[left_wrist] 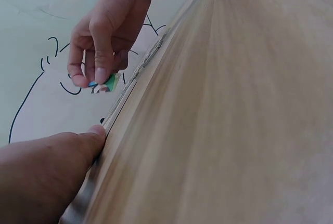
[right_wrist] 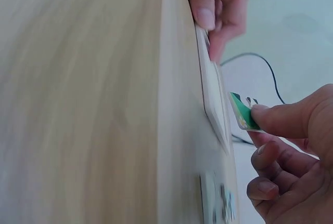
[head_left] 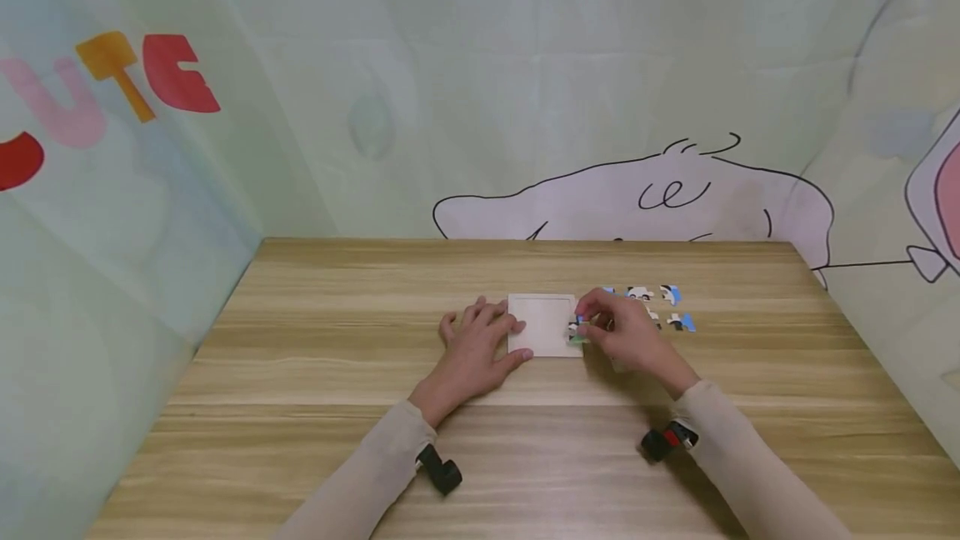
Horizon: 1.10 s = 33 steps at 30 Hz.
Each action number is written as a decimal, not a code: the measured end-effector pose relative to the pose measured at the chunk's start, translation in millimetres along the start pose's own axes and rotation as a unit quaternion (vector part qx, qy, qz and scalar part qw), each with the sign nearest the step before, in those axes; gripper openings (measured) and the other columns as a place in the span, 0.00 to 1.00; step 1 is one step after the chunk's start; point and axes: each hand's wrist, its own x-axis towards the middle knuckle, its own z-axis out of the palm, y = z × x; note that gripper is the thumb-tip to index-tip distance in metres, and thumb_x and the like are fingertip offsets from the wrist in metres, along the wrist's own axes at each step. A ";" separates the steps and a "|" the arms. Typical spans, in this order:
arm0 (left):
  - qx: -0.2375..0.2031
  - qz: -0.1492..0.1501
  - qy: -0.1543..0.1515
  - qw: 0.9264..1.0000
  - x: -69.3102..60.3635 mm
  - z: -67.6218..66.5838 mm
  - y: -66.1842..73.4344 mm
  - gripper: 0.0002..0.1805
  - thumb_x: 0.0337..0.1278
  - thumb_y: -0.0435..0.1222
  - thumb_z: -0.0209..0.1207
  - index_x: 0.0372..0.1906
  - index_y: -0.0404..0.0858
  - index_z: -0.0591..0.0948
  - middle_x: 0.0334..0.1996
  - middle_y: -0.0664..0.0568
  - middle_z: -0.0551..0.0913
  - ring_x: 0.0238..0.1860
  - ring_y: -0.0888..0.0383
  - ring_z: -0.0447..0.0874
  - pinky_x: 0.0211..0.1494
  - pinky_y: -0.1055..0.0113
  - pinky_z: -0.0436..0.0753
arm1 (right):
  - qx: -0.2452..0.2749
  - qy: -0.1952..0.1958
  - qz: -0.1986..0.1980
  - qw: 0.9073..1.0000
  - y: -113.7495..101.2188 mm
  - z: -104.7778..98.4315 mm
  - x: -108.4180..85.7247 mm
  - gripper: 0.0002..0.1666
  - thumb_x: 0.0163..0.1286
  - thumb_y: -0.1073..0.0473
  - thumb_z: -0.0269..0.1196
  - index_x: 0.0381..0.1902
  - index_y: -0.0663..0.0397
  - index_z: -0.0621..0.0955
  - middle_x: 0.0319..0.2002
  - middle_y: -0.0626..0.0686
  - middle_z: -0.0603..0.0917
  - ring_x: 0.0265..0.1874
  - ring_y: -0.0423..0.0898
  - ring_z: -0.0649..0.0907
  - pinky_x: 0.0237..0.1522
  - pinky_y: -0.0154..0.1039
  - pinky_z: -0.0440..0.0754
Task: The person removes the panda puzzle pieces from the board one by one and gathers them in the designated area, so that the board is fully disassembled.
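Observation:
A puzzle piece with green, blue, black and white print is pinched between the thumb and fingers of my right hand. In the head view it hovers over the right part of a pale square puzzle tray. The left wrist view also shows the piece raised off the table. My left hand lies with spread fingers at the tray's left edge, thumb and fingertips touching its border. No pieces show on the visible tray floor.
Several loose puzzle pieces lie on the wooden table right of the tray, some partly hidden by my right hand. A printed curtain stands behind the table and along its sides. Each wrist wears a small black camera.

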 end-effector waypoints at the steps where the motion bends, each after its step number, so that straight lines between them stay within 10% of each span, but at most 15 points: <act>1: 0.000 0.000 0.000 1.000 0.1 0.1 0.1 0.25 0.71 0.59 0.65 0.61 0.49 0.84 0.79 0.43 0.73 0.83 0.29 0.60 0.75 0.23 0.47 | -0.001 0.006 -0.002 1.000 2.3 -3.5 -1.5 0.08 0.72 0.65 0.71 0.46 0.52 0.84 0.41 0.52 0.89 0.34 0.43 0.82 0.36 0.34 0.79; 15: 0.000 0.001 0.003 1.000 1.1 2.2 0.0 0.25 0.70 0.59 0.65 0.61 0.49 0.84 0.79 0.43 0.73 0.83 0.29 0.60 0.74 0.24 0.47 | -0.021 0.049 0.011 0.999 44.2 -57.1 -31.9 0.07 0.70 0.71 0.69 0.43 0.60 0.84 0.37 0.58 0.89 0.29 0.35 0.79 0.30 0.32 0.78; 33: 0.001 0.001 0.005 1.000 -0.4 1.8 -0.2 0.24 0.70 0.59 0.65 0.60 0.50 0.84 0.78 0.44 0.74 0.83 0.30 0.61 0.75 0.23 0.48 | -0.072 -0.031 0.069 0.995 75.4 -96.2 -65.0 0.07 0.72 0.67 0.68 0.47 0.60 0.83 0.40 0.54 0.88 0.33 0.37 0.78 0.33 0.33 0.77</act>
